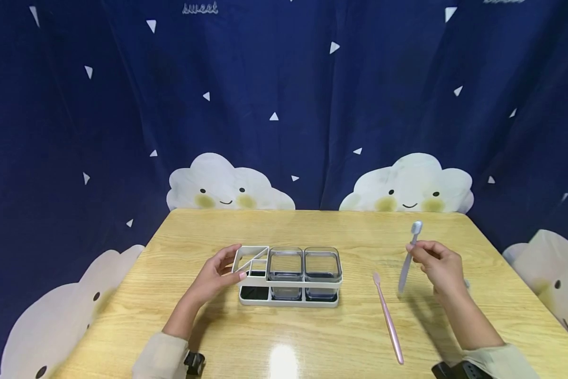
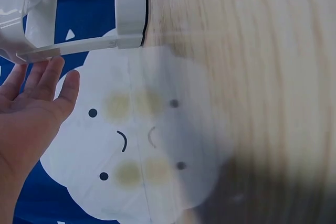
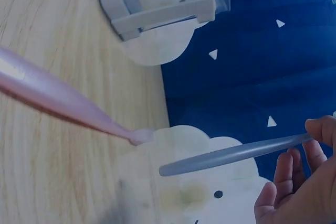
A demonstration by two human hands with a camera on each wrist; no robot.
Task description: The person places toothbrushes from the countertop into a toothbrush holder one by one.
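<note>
A white toothbrush holder (image 1: 290, 284) with two clear cups (image 1: 286, 266) stands on the wooden table. My left hand (image 1: 217, 273) holds its left end, thumb at the front corner and fingers at the back. In the left wrist view, fingertips (image 2: 50, 69) touch the holder's end rim; the thumb is not visible there. Right of the holder, my right hand (image 1: 439, 263) pinches a grey toothbrush (image 1: 405, 268) above the table, bristle head up and handle slanting down. A pink toothbrush (image 1: 388, 321) lies on the table between the holder and that hand.
The wooden table (image 1: 208, 226) backs onto a dark blue curtain (image 1: 284, 79) with white clouds and triangles. Something small and pale (image 1: 467, 284) shows beside my right wrist, mostly hidden.
</note>
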